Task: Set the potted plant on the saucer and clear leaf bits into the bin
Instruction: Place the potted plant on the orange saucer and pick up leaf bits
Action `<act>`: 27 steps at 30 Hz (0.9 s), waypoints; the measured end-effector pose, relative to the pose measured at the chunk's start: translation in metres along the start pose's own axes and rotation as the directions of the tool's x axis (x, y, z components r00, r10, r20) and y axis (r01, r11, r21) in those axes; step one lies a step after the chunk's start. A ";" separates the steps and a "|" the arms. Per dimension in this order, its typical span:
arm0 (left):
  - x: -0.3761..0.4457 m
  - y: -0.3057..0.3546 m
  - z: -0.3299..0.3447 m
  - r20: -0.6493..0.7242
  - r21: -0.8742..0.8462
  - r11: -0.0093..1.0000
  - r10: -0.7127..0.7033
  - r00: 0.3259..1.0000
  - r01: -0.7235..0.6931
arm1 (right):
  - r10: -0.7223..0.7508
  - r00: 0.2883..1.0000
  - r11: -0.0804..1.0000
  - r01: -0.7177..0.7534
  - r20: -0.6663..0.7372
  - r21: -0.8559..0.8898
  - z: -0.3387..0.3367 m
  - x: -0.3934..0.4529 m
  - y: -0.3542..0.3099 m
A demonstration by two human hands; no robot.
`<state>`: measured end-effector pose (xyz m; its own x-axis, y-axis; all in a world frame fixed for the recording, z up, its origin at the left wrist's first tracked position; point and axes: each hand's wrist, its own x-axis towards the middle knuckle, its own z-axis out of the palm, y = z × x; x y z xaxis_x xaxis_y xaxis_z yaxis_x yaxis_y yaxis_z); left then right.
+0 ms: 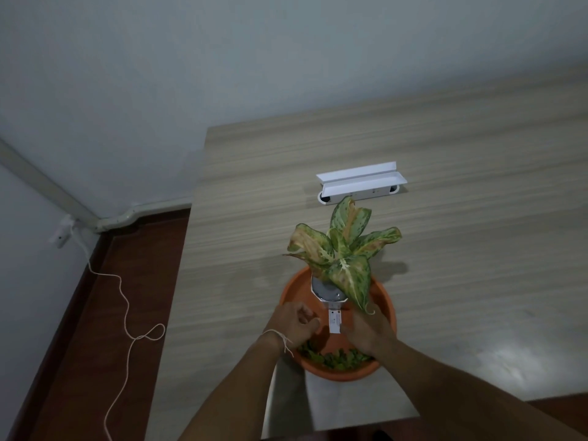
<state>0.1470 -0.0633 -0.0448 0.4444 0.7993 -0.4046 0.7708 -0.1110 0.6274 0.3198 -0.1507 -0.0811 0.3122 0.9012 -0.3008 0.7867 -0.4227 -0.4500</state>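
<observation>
The potted plant (342, 259) has mottled green, yellowing leaves and a white pot with a paper label. It stands inside the orange saucer (386, 300) near the table's front edge. Green leaf bits (337, 359) lie in the near part of the saucer. My left hand (294, 324) is curled into a loose fist just left of the pot, with a narrow gap between them. My right hand (369, 332) is pressed against the pot's right side, fingers wrapped on it. The pot's lower body is hidden between my hands. No bin is in view.
A white folded box or tray (361, 183) lies farther back on the wooden table (461, 249). The table's left edge drops to a red-brown floor (121, 313), where a thin white cord (127, 326) trails from a wall socket.
</observation>
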 end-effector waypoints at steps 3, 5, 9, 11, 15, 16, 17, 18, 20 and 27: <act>-0.001 -0.003 0.001 0.103 0.095 0.994 0.043 0.994 -0.053 | 0.070 0.997 0.997 -0.070 -0.020 -0.028 -0.003 -0.010 -0.004; 0.000 -0.003 0.001 0.162 0.184 0.978 0.064 0.985 -0.094 | 0.051 0.998 0.998 -0.052 -0.039 -0.036 -0.007 -0.015 -0.013; 0.001 -0.001 0.001 0.346 0.381 0.900 0.074 0.935 -0.212 | 0.040 0.982 0.994 -0.058 0.183 0.090 -0.003 -0.017 -0.020; 0.001 0.002 0.002 0.409 0.437 0.862 0.064 0.910 -0.257 | -0.035 0.955 0.999 0.025 0.296 0.037 0.002 -0.014 -0.027; 0.002 0.003 0.008 0.454 0.507 0.808 0.046 0.890 -0.300 | -0.136 0.896 0.988 0.154 0.423 -0.009 0.005 -0.013 -0.033; 0.002 0.003 0.010 0.456 0.519 0.797 0.046 0.889 -0.307 | -0.156 0.886 0.984 0.180 0.437 -0.013 0.006 -0.013 -0.034; 0.002 0.003 0.012 0.453 0.525 0.793 0.047 0.890 -0.309 | -0.178 0.876 0.978 0.208 0.447 -0.017 0.006 -0.014 -0.035; 0.002 0.004 0.015 0.448 0.530 0.790 0.048 0.893 -0.308 | -0.202 0.872 0.972 0.235 0.446 -0.018 0.008 -0.014 -0.035; 0.001 0.006 0.018 0.433 0.544 0.779 0.058 0.900 -0.312 | -0.234 0.863 0.962 0.273 0.447 -0.024 0.011 -0.014 -0.035; 0.005 0.002 0.021 0.454 0.583 0.725 0.085 0.887 -0.368 | -0.247 0.868 0.946 0.312 0.430 -0.088 0.021 -0.013 -0.028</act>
<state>0.1602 -0.0722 -0.0599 0.6670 0.4309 -0.6078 0.6610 -0.7186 0.2159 0.2821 -0.1525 -0.0821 -0.1521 0.8454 -0.5119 0.8886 -0.1098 -0.4454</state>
